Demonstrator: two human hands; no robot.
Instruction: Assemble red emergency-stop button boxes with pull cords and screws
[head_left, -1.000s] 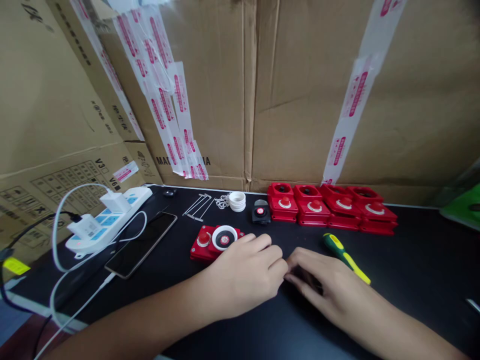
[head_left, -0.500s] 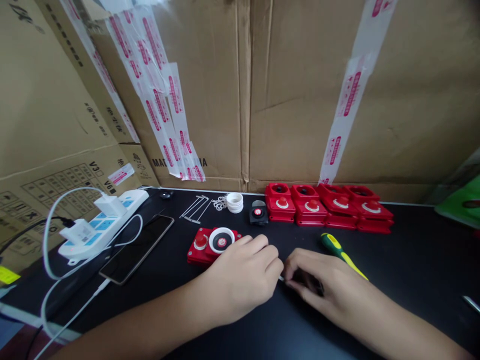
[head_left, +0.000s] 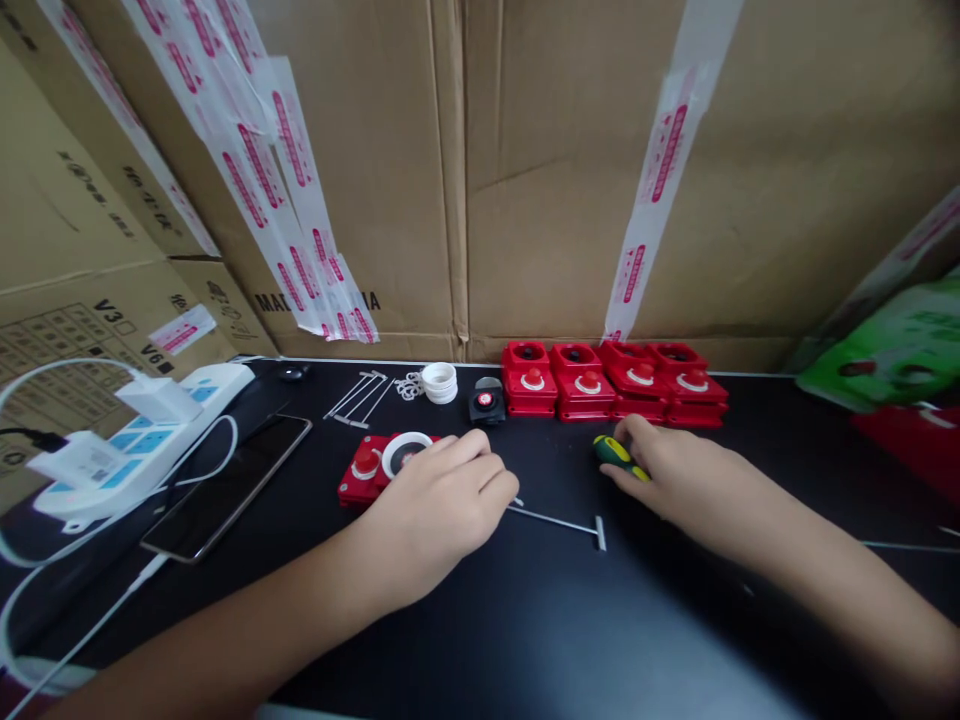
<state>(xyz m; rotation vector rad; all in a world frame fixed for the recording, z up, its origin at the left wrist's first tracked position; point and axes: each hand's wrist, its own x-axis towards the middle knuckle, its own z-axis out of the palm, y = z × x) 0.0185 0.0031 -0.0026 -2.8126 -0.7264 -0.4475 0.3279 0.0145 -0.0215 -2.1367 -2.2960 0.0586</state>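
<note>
My left hand (head_left: 442, 495) is closed over the right end of a red alarm box (head_left: 360, 490) lying on the table. The box carries a red button (head_left: 366, 459) and a white ring (head_left: 395, 452) around a dark round part, half covered by my fingers. A thin metal T-shaped rod (head_left: 559, 519) sticks out to the right from beside that hand; its other end is hidden. My right hand (head_left: 656, 460) has its fingers around the green and yellow handle of a screwdriver (head_left: 613, 450), whose far part is out of sight behind the hand.
Several red boxes (head_left: 589, 393) stand in a row at the back, beside a small black part (head_left: 487, 401). White rings (head_left: 439, 383) and thin metal rods (head_left: 360, 398) lie further left. A phone (head_left: 229, 488) and a power strip (head_left: 135, 440) with cables are at left.
My right hand has left the metal rod's end near my left hand and moved right and back to the screwdriver, grasping it. The camera view has shifted; my left hand stays on the box.
</note>
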